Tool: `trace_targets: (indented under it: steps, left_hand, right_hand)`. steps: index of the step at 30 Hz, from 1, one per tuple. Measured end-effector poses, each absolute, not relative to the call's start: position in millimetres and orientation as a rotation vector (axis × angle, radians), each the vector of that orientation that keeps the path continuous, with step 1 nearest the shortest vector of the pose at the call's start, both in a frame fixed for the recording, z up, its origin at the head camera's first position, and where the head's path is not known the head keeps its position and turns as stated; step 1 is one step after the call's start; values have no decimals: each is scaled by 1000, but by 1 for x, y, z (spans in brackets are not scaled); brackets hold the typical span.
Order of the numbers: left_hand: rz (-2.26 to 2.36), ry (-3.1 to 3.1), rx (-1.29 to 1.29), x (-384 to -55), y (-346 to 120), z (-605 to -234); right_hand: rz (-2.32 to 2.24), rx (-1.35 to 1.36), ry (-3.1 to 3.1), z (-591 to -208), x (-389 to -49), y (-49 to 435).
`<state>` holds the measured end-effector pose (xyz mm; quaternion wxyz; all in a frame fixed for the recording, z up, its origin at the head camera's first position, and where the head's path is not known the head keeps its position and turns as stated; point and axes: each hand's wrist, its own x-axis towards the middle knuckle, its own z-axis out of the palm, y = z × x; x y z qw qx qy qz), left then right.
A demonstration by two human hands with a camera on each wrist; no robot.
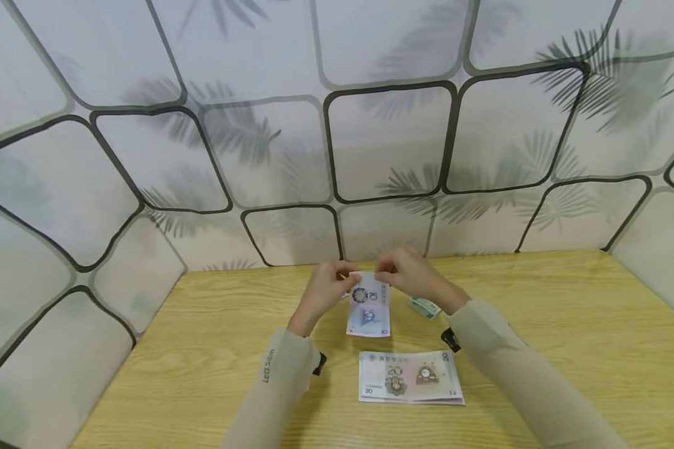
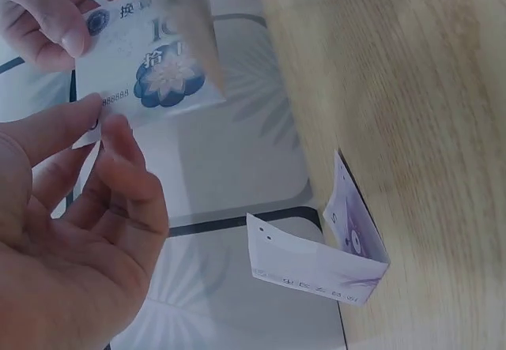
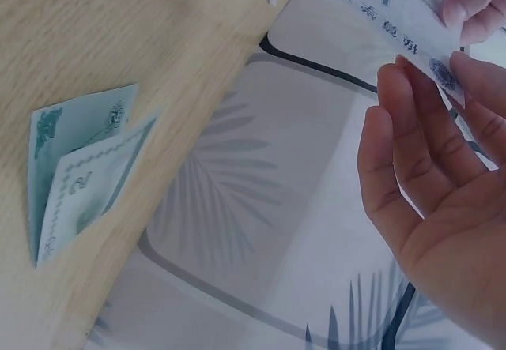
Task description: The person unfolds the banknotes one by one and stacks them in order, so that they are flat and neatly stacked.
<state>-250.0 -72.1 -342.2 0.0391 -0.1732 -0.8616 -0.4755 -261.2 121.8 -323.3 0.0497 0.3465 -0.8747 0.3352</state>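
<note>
A blue-and-white 10 banknote (image 1: 369,312) hangs upright lengthwise above the table. My left hand (image 1: 324,290) pinches its upper left corner between thumb and forefinger. The upper right corner is pinched by my right hand (image 1: 410,274). In the left wrist view, the note's printed face shows a blue flower beside the left thumb. Below the left hand, a folded purple banknote (image 2: 316,265) stands on the table, mostly hidden in the head view. Near the right hand lies a folded green banknote (image 3: 83,168), its halves partly spread.
Nearer the body, a small stack of 20 banknotes (image 1: 411,377) lies flat on the wooden table (image 1: 213,374). A patterned wall covering (image 1: 387,143) rises behind the table's back edge and on both sides. Dark straps show near both wrists.
</note>
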Motion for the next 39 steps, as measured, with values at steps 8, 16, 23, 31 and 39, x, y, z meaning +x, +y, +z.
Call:
trace_targets:
  steps: [8,16,23,31,39]
  left_hand:
    - [-1756,-2469,-382,-247,-68,-344]
    - [-1964,-2297,-359,-244,-69,-344]
    - [-2137,-2248,-275,-236,-76,-347]
    - [-2194,-2346,-302,-229,-82,-354]
    - [-2042,-2476,-325,-226,-87,-357]
  right_hand:
    - [1087,894,-2706,-336,-258,129]
    - [1330,733,-2756,-347,-260,145]
    - [1760,517,-2745,-346,-256,162]
    - [2128,423,-2550,-351,-255,179]
    - [2175,487,-2512,-351,-250,182]
